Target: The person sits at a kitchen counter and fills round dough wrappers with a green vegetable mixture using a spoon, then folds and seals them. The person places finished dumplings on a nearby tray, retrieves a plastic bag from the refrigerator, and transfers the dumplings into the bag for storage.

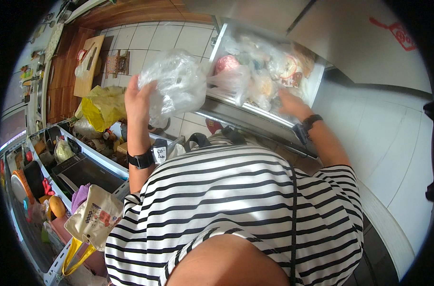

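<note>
My left hand (140,94) grips the edge of a clear plastic bag (177,82), which is raised above the tiled floor at the left of an open drawer (251,107). Inside the drawer lie several bagged items, among them a pink bundle (227,64) and a pack with a round red outline (288,68). My right hand (292,103) reaches over the drawer's front edge among the bags; its fingertips are partly hidden, so whether it grips anything is unclear. A translucent bag (234,84) hangs over the drawer's front rim near the middle.
At the left stands a metal shelf rack (88,153) filled with produce and containers, with a yellow bag (102,107) and a canvas tote bag (95,218) by it. A wooden board (89,68) and a small stool (117,64) are farther off. A large door panel (345,46) rises beyond the drawer.
</note>
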Demonstrator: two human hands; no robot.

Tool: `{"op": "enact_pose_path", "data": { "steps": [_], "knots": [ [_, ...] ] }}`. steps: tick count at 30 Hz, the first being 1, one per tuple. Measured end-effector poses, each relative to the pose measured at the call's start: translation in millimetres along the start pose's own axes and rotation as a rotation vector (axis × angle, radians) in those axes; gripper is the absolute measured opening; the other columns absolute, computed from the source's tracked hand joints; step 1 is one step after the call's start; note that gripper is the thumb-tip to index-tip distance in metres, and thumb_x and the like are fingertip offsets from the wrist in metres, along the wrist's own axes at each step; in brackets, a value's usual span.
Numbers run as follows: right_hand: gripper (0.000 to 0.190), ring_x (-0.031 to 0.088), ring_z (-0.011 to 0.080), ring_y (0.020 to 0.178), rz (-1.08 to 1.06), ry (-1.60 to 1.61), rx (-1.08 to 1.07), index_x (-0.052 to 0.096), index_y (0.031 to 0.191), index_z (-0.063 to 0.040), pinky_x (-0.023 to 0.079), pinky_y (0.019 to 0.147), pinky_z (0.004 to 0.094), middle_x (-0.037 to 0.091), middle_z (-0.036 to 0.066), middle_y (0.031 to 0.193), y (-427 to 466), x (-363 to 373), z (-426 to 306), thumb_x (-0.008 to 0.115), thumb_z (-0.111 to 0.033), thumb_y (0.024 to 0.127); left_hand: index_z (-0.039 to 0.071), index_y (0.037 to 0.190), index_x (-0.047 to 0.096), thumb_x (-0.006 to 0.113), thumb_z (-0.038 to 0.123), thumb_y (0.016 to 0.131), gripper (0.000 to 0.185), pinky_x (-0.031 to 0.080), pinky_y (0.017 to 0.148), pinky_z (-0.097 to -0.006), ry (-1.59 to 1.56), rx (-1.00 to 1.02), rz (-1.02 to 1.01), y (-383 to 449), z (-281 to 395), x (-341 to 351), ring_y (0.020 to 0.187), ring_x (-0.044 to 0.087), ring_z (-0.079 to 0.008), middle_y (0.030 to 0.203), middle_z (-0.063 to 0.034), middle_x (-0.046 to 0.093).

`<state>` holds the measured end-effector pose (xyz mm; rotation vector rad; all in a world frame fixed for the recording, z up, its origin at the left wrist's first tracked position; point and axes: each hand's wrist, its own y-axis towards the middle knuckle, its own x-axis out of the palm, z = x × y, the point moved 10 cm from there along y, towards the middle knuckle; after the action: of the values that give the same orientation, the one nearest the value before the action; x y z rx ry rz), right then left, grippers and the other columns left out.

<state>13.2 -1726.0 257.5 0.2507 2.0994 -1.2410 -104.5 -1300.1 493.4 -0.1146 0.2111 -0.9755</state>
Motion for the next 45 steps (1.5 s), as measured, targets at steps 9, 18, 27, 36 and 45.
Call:
{"op": "enact_pose_path", "data": {
  "steps": [9, 18, 27, 36, 45],
  "knots": [
    [0.105, 0.047, 0.0391, 0.123, 0.171, 0.431, -0.122, 0.027, 0.143, 0.001, 0.035, 0.106, 0.0373, 0.044, 0.028, 0.136, 47, -55, -40, 0.080, -0.043, 0.064, 0.003, 0.106, 0.058, 0.061, 0.000, 0.084, 0.023, 0.046, 0.071, -0.0221, -0.003, -0.014, 0.001, -2, -5, -6, 0.079, 0.059, -0.0083, 0.093, -0.0022, 0.065],
    [0.060, 0.059, 0.0373, 0.105, 0.280, 0.522, -0.053, 0.050, 0.119, 0.002, 0.047, 0.089, 0.0408, 0.062, 0.025, 0.108, 112, -8, -11, 0.073, -0.028, 0.073, 0.002, 0.107, 0.059, 0.061, 0.000, 0.084, 0.023, 0.046, 0.071, -0.0214, 0.064, 0.014, 0.001, -5, -4, -1, 0.080, 0.059, -0.0077, 0.093, -0.0017, 0.065],
    [0.040, 0.065, 0.0275, 0.092, 0.441, 0.600, 0.064, 0.060, 0.114, -0.004, 0.051, 0.081, 0.0362, 0.067, 0.016, 0.103, 15, -64, -3, 0.069, -0.012, 0.076, 0.002, 0.107, 0.059, 0.061, 0.001, 0.084, 0.023, 0.045, 0.071, -0.0205, 0.051, 0.026, -0.009, -3, -3, 1, 0.079, 0.058, -0.0072, 0.093, -0.0016, 0.065],
    [0.034, 0.064, 0.0193, 0.092, 0.583, 1.562, 0.118, 0.054, 0.119, 0.003, 0.052, 0.081, 0.0323, 0.065, 0.009, 0.105, -13, -75, 95, 0.062, -0.004, 0.086, 0.002, 0.107, 0.058, 0.061, 0.001, 0.084, 0.024, 0.045, 0.072, -0.0214, 0.036, 0.010, -0.022, -3, -2, 3, 0.079, 0.058, -0.0072, 0.093, -0.0017, 0.065],
    [0.059, 0.051, 0.0431, 0.116, 0.676, 0.366, 0.189, 0.045, 0.132, -0.002, 0.041, 0.099, 0.0429, 0.051, 0.027, 0.128, 45, -78, 97, 0.061, -0.022, 0.078, 0.002, 0.105, 0.058, 0.062, 0.001, 0.083, 0.023, 0.046, 0.073, -0.0216, 0.056, -0.001, -0.004, -2, -5, 9, 0.080, 0.059, -0.0076, 0.094, -0.0023, 0.065]
  ]
}}
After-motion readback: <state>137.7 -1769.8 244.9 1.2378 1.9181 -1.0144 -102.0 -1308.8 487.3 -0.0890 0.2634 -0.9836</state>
